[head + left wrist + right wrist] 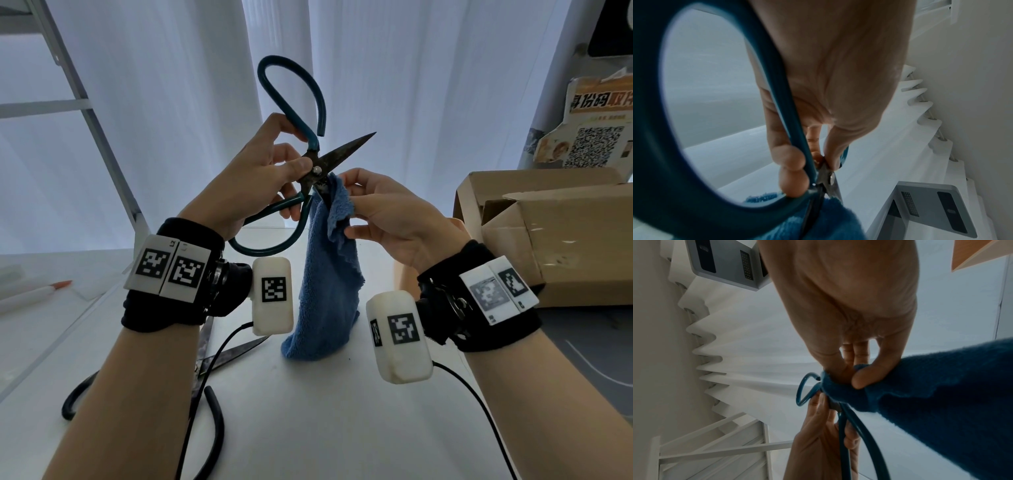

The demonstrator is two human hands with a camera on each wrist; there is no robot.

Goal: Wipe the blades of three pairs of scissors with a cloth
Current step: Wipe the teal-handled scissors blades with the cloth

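My left hand (263, 171) holds a pair of teal-handled scissors (310, 150) in the air, gripped near the pivot, with the blades spread apart. One dark blade (349, 147) points up to the right, bare. The other blade is buried in a blue cloth (325, 274) that my right hand (380, 209) pinches around it; the rest of the cloth hangs down to the table. In the left wrist view my fingers (791, 162) grip the teal handle (719, 209) by the pivot screw (831, 177). In the right wrist view my thumb (865, 378) and fingers pinch the cloth (941, 402).
A second pair of scissors with black handles (212, 363) lies open on the white table (325, 428), below my left forearm. An open cardboard box (555, 233) stands at the right. A white pen with an orange tip (37, 291) lies at the far left. White curtains hang behind.
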